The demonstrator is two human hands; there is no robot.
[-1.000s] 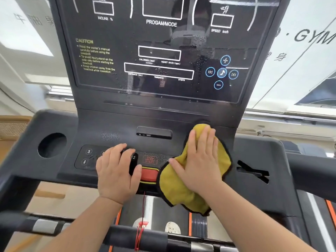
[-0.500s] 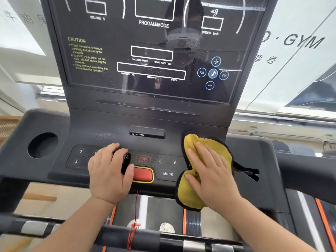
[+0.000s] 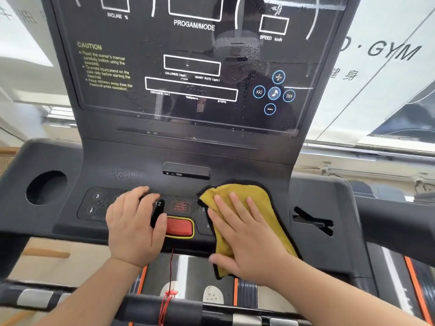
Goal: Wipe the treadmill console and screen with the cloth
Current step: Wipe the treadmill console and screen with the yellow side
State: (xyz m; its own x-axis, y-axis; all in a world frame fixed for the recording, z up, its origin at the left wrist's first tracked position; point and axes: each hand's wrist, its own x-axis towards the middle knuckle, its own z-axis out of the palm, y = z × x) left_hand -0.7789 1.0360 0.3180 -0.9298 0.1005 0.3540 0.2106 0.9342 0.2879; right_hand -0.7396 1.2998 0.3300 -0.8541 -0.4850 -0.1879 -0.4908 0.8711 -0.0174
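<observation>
- The right hand (image 3: pixel 244 234) lies flat, fingers spread, pressing the yellow cloth (image 3: pixel 263 203) onto the right part of the button panel (image 3: pixel 98 203), not gripping it
- The left hand (image 3: pixel 134 229) rests palm down on the panel just left of the red stop button (image 3: pixel 179 227), fingers loosely apart and holding nothing; it looks like a brace
- The cloth covers the keys right of the stop button and hangs over the console's (image 3: pixel 324 203) front edge
- To wipe well, I would keep the palm flat and the pressure even, and work in overlapping passes across the panel
- Droplets show near the STOP/START label (image 3: pixel 181 206) and on the screen (image 3: pixel 188 67) above, so those areas seem not yet wiped
- Gather the hanging corner under the palm so it does not drag
- Go lightly over the keys and stop button, and mind the red cord (image 3: pixel 171 262) below it
</observation>
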